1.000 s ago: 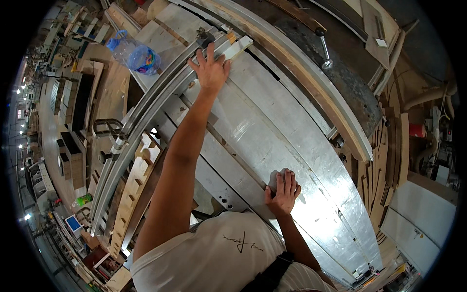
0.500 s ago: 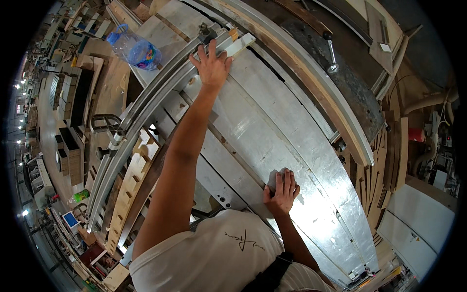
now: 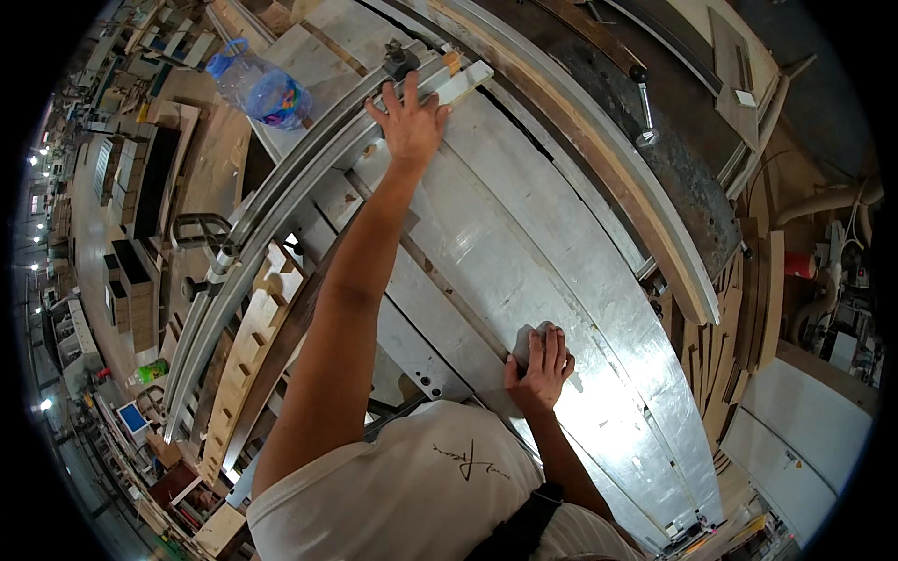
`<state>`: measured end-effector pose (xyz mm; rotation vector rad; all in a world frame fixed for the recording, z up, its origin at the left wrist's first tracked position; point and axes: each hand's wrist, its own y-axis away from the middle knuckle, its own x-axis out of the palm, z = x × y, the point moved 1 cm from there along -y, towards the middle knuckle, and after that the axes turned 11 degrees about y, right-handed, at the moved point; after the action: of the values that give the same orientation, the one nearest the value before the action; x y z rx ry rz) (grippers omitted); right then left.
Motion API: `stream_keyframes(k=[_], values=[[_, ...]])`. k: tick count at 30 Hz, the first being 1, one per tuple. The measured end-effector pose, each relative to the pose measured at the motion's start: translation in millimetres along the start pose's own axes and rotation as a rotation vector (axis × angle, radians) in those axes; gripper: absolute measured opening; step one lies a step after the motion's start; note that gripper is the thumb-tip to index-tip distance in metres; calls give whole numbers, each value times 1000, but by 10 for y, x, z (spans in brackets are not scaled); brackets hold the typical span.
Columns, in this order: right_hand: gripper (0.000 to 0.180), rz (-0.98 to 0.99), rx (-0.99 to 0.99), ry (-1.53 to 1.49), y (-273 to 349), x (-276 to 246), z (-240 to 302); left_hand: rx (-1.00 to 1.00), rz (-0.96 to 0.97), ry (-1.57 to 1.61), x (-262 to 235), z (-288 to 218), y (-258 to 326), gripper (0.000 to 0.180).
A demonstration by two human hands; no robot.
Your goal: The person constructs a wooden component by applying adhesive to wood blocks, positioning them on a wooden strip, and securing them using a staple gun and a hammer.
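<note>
My left hand (image 3: 410, 120) reaches far forward, fingers spread flat on the far end of a long shiny metal machine table (image 3: 524, 252), next to a pale wooden strip (image 3: 465, 82) and a black knob (image 3: 397, 60). My right hand (image 3: 541, 363) rests close to my body on the same table, pressing a small grey pad or cloth (image 3: 524, 338) under its fingers.
A long metal rail (image 3: 281, 196) runs along the table's left side. A blue plastic bag (image 3: 262, 89) lies at the far left. A curved wooden board (image 3: 636, 215) and a metal-handled tool (image 3: 644, 103) lie to the right. Wooden racks (image 3: 248, 365) stand at left.
The view has shifted slightly; my left hand stays spread at the table's far end and my right hand stays on the grey pad.
</note>
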<state>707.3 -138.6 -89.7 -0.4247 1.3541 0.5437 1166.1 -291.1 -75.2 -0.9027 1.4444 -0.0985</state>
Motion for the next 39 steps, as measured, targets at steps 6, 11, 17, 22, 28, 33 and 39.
stream_keyframes(k=[6, 11, 17, 22, 28, 33, 39], values=[[70, 17, 12, -15, 14, 24, -11, -49, 45, 1, -7, -56, -25, 30], [69, 10, 8, -12, 10, 20, -5, -53, 38, 5, -44, -59, -44, 29], [69, -14, -2, 7, 11, 40, -21, -42, 28, 24, -40, -73, -57, 26], [70, -24, -11, 24, 20, 57, -26, -62, 37, 60, -71, -85, -57, 24], [69, 16, 4, 22, 20, 56, -19, -63, 52, 44, -68, -79, -63, 24], [69, -4, -12, 31, 10, 42, -11, -69, 38, 48, -61, -90, -71, 25], [68, -33, -27, 36, 12, 55, -19, -78, 23, 39, -61, -98, -76, 24]])
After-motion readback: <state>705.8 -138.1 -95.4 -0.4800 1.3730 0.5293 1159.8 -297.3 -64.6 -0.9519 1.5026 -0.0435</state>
